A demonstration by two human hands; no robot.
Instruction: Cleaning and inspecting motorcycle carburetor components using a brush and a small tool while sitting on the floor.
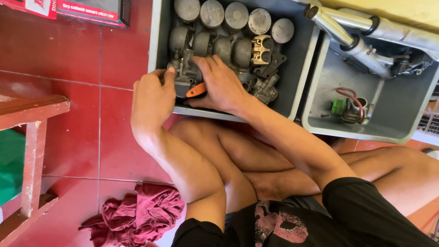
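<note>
Grey tray on the red floor, packed with metal engine parts. Left hand at the tray's near left corner, fingers curled around a small metal carburettor that sits just inside that corner; the grip looks closed, though the thumb hides part of it. Right hand lies over the same carburettor from the tray's middle, closed on an orange-handled tool; only the handle end shows, the tip is buried under the palm. Row of round pistons along the tray's far side, tops cut off by the frame edge. Second tray just right of the first. Crumpled maroon rag well below the tray, near the person's left elbow.
</note>
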